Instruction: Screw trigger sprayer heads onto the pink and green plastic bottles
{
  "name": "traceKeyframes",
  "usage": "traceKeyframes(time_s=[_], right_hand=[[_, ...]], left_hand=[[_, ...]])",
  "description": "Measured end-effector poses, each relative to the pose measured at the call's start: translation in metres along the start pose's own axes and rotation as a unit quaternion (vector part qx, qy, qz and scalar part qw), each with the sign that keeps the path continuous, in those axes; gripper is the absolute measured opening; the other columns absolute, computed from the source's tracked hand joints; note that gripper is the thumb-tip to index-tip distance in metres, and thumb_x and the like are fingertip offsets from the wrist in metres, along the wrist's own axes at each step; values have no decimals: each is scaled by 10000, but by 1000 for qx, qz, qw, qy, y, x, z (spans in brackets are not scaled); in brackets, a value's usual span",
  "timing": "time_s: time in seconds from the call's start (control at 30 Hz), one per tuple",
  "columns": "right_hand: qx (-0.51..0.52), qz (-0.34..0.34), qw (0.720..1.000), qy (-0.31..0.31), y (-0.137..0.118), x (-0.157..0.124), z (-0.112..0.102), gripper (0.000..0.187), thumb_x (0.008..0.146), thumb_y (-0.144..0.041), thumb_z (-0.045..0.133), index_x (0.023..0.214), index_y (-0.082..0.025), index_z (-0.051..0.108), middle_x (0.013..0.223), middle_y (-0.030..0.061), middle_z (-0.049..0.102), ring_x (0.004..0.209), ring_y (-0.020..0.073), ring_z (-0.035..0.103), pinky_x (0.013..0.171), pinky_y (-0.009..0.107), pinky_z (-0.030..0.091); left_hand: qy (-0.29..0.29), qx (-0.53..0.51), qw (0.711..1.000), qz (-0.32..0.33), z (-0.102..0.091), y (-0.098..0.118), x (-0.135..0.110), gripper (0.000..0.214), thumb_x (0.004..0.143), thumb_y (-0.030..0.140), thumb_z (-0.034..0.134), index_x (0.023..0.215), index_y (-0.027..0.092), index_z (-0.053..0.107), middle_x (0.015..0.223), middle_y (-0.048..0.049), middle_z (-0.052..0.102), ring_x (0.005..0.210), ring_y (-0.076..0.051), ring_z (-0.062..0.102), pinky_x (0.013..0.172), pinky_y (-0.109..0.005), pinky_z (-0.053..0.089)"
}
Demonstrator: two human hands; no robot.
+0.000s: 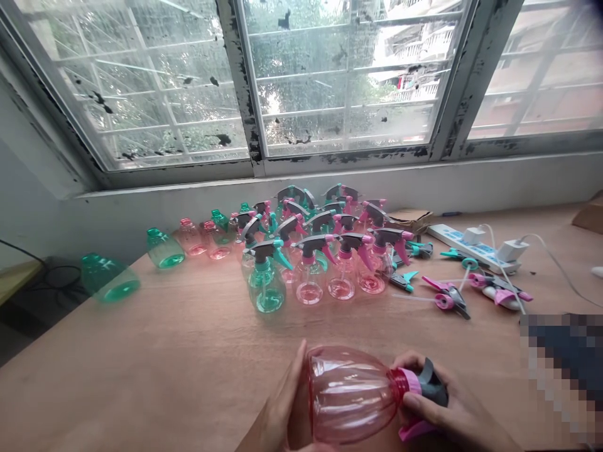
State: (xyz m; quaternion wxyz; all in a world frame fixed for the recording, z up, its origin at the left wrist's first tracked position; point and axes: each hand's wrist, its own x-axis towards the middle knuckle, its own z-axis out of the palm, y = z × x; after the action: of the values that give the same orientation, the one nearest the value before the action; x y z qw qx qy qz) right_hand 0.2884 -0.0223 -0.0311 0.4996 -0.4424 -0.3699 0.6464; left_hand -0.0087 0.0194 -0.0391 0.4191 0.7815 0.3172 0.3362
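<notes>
A clear pink spray bottle (pixel 353 392) lies on its side in the air between my hands, close to the front of the table. My left hand (pixel 282 402) cups its base, fingers stretched along the bottom end. At the other end my right hand (pixel 438 402) is closed around the black and pink spray head (pixel 431 386), with thumb and fingers at the pink collar by the bottle's neck. The collar sits on the neck; how tight it is, I cannot tell. Part of the pink trigger shows below my right thumb.
Several spray bottles with heads (pixel 308 276) stand grouped near the window. Bottles without heads, including a green one (pixel 110 279), stand to the left. Loose spray heads (pixel 450 298) lie at right, near a white power strip (pixel 473 248) with cables. A pixelated patch covers the right edge.
</notes>
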Motion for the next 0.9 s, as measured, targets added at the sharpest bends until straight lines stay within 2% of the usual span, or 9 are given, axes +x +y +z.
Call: traceKeyframes(time_s=[0.07,0.27,0.33,0.4,0.47,0.57,0.67,0.73,0.9], right_hand=[[-4,-3,1000,-1,0,0,0,454,710,-461,906,970,-197,644,654,-21,689,575,150,626,517,225,511],[0,-6,1000,1,-2,1,-2,450,721,-451,905,999,-199,657,673,-25,689,589,138,620,520,205,500],[3,-4,1000,3,-2,0,-1,446,723,-443,906,1002,-200,657,669,-31,679,588,133,613,513,198,488],[2,-3,1000,4,-1,0,-1,445,724,-436,907,1002,-198,655,668,-31,677,590,133,612,514,198,487],[-5,-5,1000,2,0,1,-2,449,725,-440,904,1003,-196,651,674,-25,684,593,138,618,525,205,496],[-19,-17,1000,-8,1,2,-4,445,743,-476,881,996,-194,647,660,-17,688,576,137,614,518,205,485],[-27,-26,999,-17,1,4,-6,445,751,-499,867,977,-185,648,642,-7,695,550,139,615,506,208,479],[-19,-24,999,-16,2,5,-7,440,755,-489,869,979,-184,644,642,-9,697,547,134,616,508,205,477],[2,-9,1000,-14,4,4,-7,470,748,-461,891,1013,-186,616,648,-13,699,557,123,612,516,196,461]], left_hand=[[-3,3,1000,-5,-1,0,0,1151,766,471,856,1635,352,111,1660,-131,374,1505,-407,382,1223,-583,308],[-1,4,1000,20,1,4,4,798,981,434,604,1622,414,128,1673,-80,359,1492,-340,429,1228,-530,331],[-5,5,1000,21,0,4,4,898,939,459,668,1623,417,89,1665,-83,374,1487,-351,434,1230,-545,320],[-11,6,1000,17,-2,3,3,1072,840,490,783,1627,403,60,1661,-98,378,1487,-377,425,1231,-560,309],[-11,9,1000,10,-2,2,2,1128,787,503,829,1627,388,85,1665,-107,369,1492,-393,411,1231,-563,306],[-9,9,1000,7,-1,4,3,1005,842,504,773,1619,379,149,1666,-101,369,1488,-377,423,1239,-534,312],[6,17,1000,18,1,8,5,788,967,433,627,1610,399,172,1675,-71,356,1494,-333,426,1253,-498,302],[8,24,999,28,1,9,5,725,1004,408,567,1611,410,171,1678,-61,350,1507,-323,405,1259,-501,286],[-21,7,1000,18,-5,3,2,1059,839,500,781,1629,371,86,1689,-106,316,1525,-384,351,1245,-548,291]])
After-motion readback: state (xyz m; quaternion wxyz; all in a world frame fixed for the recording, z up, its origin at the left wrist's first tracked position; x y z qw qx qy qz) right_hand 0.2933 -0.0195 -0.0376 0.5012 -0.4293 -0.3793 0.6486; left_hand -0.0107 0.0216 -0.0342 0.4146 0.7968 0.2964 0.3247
